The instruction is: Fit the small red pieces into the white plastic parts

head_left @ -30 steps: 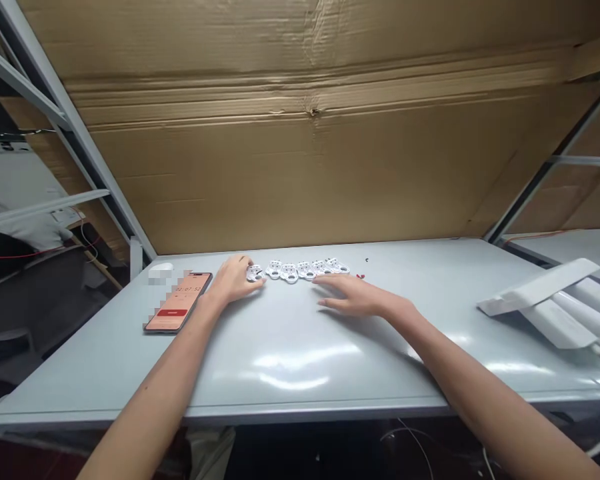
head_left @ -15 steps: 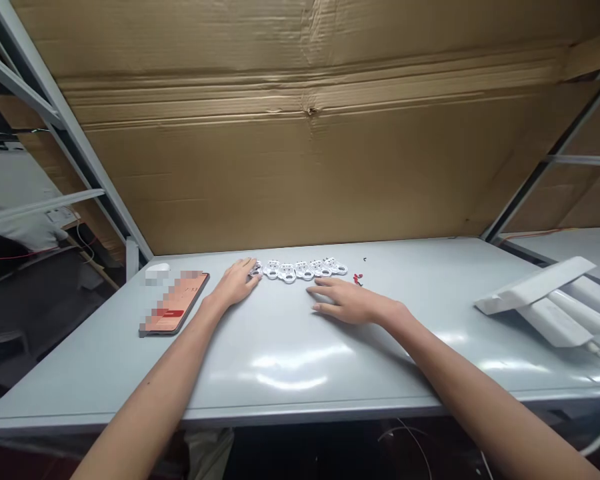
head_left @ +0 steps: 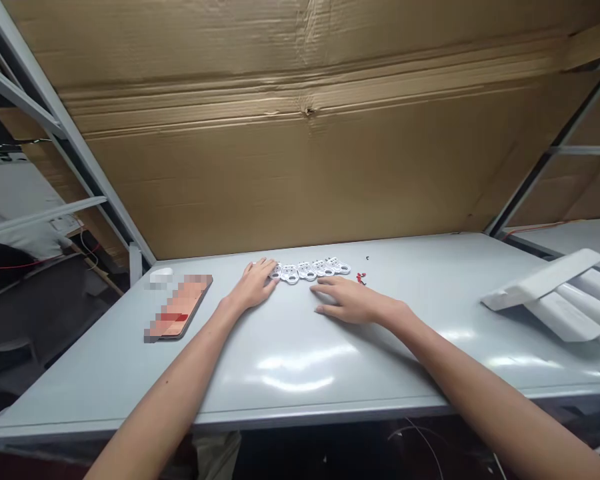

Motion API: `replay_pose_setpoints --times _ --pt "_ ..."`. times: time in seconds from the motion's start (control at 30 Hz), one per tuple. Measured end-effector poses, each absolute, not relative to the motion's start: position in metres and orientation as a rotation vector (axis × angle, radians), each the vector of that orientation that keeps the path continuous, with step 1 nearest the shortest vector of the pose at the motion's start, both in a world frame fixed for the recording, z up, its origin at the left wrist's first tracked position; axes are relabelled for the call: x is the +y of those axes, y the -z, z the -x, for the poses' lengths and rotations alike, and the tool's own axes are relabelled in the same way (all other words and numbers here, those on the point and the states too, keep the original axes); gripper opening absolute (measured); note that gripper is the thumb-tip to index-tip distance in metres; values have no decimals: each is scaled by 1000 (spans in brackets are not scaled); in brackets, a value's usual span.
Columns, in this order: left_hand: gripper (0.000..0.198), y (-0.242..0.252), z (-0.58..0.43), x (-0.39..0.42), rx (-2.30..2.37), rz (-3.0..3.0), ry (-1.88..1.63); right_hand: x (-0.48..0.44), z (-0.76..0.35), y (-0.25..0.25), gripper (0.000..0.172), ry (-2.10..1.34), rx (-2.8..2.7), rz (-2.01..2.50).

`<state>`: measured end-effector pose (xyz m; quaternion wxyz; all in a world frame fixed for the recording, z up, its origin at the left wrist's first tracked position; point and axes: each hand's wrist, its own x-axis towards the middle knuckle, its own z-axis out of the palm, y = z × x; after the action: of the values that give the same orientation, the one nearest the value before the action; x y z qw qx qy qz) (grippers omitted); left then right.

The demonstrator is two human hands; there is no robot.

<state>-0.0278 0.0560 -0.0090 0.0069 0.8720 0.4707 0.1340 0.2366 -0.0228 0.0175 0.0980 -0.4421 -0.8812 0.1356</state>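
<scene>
A row of several small white plastic parts [head_left: 313, 270] lies on the grey table [head_left: 290, 360] near its back edge. My left hand [head_left: 255, 285] rests flat at the left end of the row, fingers stretched out and covering the leftmost part. My right hand [head_left: 347, 299] lies flat just in front of the row's right half, fingers spread, holding nothing. Tiny red bits [head_left: 361, 278] sit just right of the row.
A phone [head_left: 179, 308] with a reddish screen lies at the left, a small white object [head_left: 161, 273] behind it. White long profiles [head_left: 555, 293] are stacked at the right. Cardboard sheets [head_left: 300, 147] wall off the back. Metal rack posts stand on both sides.
My left hand has slid right along the row, pushing the parts closer together, and now covers the leftmost one. My right hand has hardly moved.
</scene>
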Motion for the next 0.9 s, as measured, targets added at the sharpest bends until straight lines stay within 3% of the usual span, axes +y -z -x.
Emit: replay_pose_setpoints --times 0.2,0.5,0.9 --pt "36 1 27 49 1459 -2808 -431 -17 -247 -28 36 -468 -2422 1302" --pt "35 -19 13 20 1568 -2896 -366 14 -299 -20 19 -347 -1952 2002" --pt "45 -12 -17 -8 1053 -2873 -444 23 -304 -10 10 -451 -1909 2021"
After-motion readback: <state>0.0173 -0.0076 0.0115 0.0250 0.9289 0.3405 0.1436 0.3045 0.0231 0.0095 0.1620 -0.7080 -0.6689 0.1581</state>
